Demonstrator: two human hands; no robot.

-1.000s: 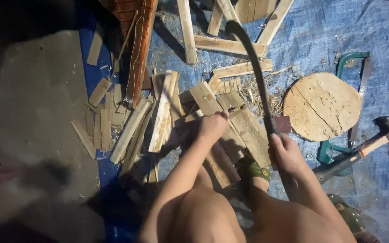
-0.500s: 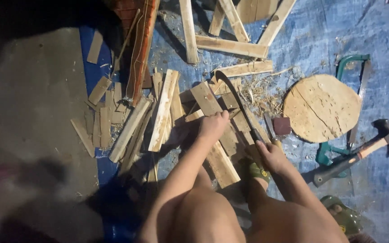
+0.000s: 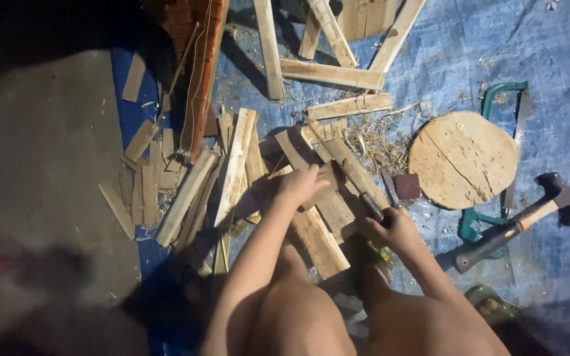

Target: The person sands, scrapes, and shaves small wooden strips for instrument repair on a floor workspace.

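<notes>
Now, split piece: a short wooden slat [image 3: 328,198] lies on the pile over the blue tarp [image 3: 549,99], in front of the knees.
Left hand: the left hand [image 3: 301,186] presses on the slat, its fingers bent over the top edge, steadying it.
Right hand: the right hand [image 3: 394,229] is clenched on the handle of a long dark blade [image 3: 354,188] lying along the wood.
Doing it well: I judge the left fingers should sit clear of the blade's line, the slat flat.
Around: loose slats [image 3: 232,168], shavings [image 3: 374,138], round wooden disc [image 3: 463,158], hammer [image 3: 522,221], green-framed saw [image 3: 506,132].
In the way: crowded offcuts leave little room.
</notes>
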